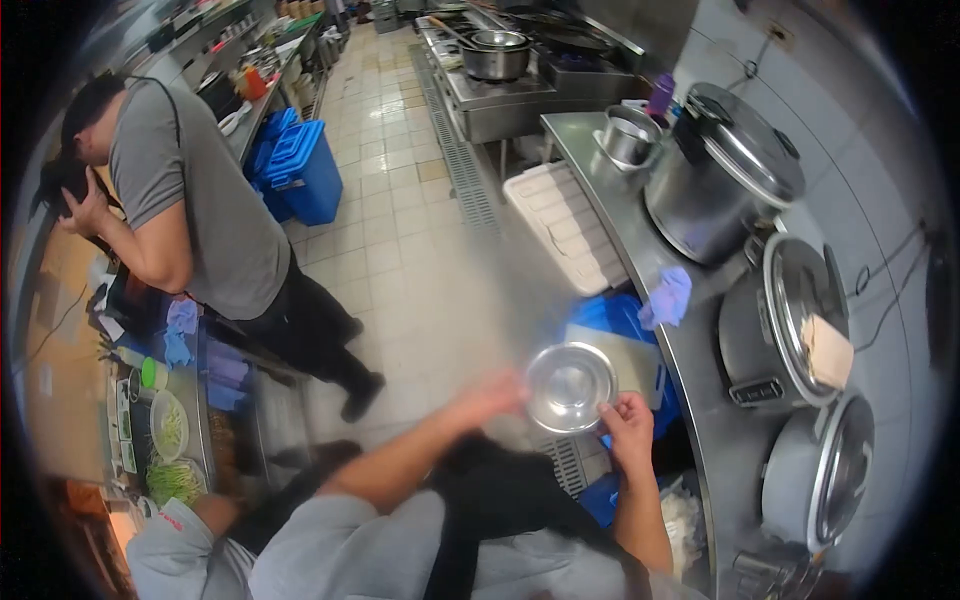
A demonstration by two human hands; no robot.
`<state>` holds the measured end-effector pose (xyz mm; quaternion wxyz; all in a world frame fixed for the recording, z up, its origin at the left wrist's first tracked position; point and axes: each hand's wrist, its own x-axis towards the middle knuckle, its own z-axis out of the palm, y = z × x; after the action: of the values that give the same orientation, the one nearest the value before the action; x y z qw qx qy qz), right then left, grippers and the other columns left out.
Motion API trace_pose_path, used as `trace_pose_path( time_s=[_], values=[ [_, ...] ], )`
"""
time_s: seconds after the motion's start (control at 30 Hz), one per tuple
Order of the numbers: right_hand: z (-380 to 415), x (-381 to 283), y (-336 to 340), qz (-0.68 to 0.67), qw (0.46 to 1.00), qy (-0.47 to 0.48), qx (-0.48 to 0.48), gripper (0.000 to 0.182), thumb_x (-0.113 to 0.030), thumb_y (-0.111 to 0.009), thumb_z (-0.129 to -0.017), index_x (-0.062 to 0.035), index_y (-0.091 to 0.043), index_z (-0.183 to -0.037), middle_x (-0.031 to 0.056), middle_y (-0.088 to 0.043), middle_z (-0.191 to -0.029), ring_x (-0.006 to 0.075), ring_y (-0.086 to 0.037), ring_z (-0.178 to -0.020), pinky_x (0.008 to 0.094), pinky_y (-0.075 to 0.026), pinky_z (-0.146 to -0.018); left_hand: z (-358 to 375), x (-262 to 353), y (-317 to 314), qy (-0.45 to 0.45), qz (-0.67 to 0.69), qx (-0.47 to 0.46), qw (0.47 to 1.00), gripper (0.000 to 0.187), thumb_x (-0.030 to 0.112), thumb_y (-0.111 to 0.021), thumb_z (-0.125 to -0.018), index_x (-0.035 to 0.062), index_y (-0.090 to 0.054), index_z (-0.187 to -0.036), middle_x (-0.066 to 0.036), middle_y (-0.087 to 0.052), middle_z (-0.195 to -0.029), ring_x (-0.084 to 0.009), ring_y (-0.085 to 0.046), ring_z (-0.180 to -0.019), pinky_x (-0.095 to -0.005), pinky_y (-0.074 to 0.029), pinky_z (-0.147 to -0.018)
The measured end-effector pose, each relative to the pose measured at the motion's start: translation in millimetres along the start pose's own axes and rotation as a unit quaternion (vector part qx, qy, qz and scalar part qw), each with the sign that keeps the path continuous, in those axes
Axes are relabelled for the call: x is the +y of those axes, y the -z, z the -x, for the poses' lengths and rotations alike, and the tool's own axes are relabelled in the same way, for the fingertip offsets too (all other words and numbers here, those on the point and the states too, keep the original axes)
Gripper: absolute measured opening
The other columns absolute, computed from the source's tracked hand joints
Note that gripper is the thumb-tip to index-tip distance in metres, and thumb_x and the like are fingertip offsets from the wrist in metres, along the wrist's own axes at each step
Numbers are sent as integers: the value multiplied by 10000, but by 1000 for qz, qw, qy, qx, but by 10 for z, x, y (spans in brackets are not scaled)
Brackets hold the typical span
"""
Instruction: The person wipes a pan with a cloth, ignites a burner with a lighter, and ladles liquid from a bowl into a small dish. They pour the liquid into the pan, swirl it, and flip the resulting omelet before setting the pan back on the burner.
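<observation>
A shiny round metal bowl (571, 388) is held out over the floor, its hollow side facing me. My right hand (628, 427) grips its lower right rim between thumb and fingers. At the bowl's left edge is my left hand (497, 392), smeared by motion; its fingers cannot be made out. Behind the bowl lies a pale board (632, 362) on something blue. A purple cloth (667, 298) rests on the edge of the steel counter (690, 350) to the right.
Large lidded pots (715, 190) line the right counter. A stove (500, 95) is ahead. Blue bins (305, 175) stand left of the tiled floor (400, 250). A co-worker (200, 200) stands at the left counter; another person's grey sleeve (175, 545) shows at lower left.
</observation>
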<state>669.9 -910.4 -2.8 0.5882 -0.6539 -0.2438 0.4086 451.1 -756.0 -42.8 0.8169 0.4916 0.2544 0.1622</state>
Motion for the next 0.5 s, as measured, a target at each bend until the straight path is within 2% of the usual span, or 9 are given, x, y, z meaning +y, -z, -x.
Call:
trace_pose_path(
  time_s=[0.03, 0.13, 0.2, 0.27, 0.33, 0.37, 0.43, 0.47, 0.5],
  values=[
    [-113, -15, -98, 5, 999, -18, -45, 184, -65, -625, -843, -10, -522, -985, 65, -601, -854, 124, -578, -683, 244, -481, -543, 17, -30, 113, -9, 1, 34, 999, 156, 181, -609, -896, 72, -508, -941, -37, -610, -852, -139, -631, -741, -315, -551, -712],
    [-419, 55, -304, -18, 997, -45, -65, 132, -72, -596, -865, -28, -538, -974, 62, -624, -806, 138, -618, -614, 228, -463, -529, -28, -54, 397, -7, 12, 99, 995, 165, 185, -612, -894, 68, -503, -933, -48, -609, -841, -149, -633, -700, -307, -556, -671],
    [-626, 96, -350, 11, 995, -73, -70, 153, -98, -595, -871, -22, -541, -993, 73, -633, -870, 169, -652, -674, 235, -464, -538, -142, -198, 729, 15, -18, 165, 986, 154, 169, -608, -893, 65, -500, -928, -60, -606, -834, -167, -636, -686, -313, -561, -640],
    [-886, 217, -369, 22, 992, -109, -65, 179, -116, -603, -868, -22, -543, -1008, 75, -632, -901, 174, -655, -684, 240, -467, -556, -252, -298, 1173, 1, 7, 167, 986, 129, 137, -593, -896, 59, -495, -927, -70, -600, -828, -177, -636, -690, -323, -568, -632],
    [-1189, 309, -343, 59, 988, -110, -90, 195, -126, -608, -865, -20, -547, -1017, 76, -634, -919, 180, -656, -685, 242, -469, -569, -314, -339, 1556, -59, -56, 254, 964, 107, 107, -576, -897, 53, -486, -921, -74, -596, -826, -183, -636, -694, -339, -576, -640],
    [-1365, 328, -368, 76, 986, -108, -102, 200, -128, -610, -865, -19, -550, -1021, 74, -635, -918, 182, -656, -687, 241, -469, -568, -340, -483, 1829, -61, -55, 259, 962, 107, 107, -576, -897, 53, -486, -921, -74, -596, -826, -183, -636, -694, -339, -576, -640],
    [-1816, 327, -496, 110, 980, -91, -135, 224, -141, -618, -865, -17, -555, -1041, 71, -635, -912, 186, -655, -688, 247, -475, -571, -430, -689, 2411, -131, -174, 342, 914, 100, 87, -562, -897, 49, -473, -921, -79, -588, -817, -185, -628, -675, -351, -581, -637],
    [-2013, 249, -610, 110, 980, -87, -138, 224, -141, -618, -865, -17, -555, -1041, 71, -635, -912, 186, -655, -688, 247, -475, -571, -442, -457, 2437, -135, -175, 344, 912, 100, 87, -562, -897, 49, -473, -921, -79, -588, -817, -185, -628, -675, -351, -581, -637],
    [-2244, 140, -769, 108, 976, -77, -174, 221, -140, -616, -867, -19, -558, -1042, 68, -634, -909, 182, -653, -685, 250, -479, -578, -394, -49, 2326, -116, -60, 402, 906, 102, 87, -560, -897, 50, -468, -918, -79, -582, -803, -185, -623, -662, -352, -582, -631]
  ],
)
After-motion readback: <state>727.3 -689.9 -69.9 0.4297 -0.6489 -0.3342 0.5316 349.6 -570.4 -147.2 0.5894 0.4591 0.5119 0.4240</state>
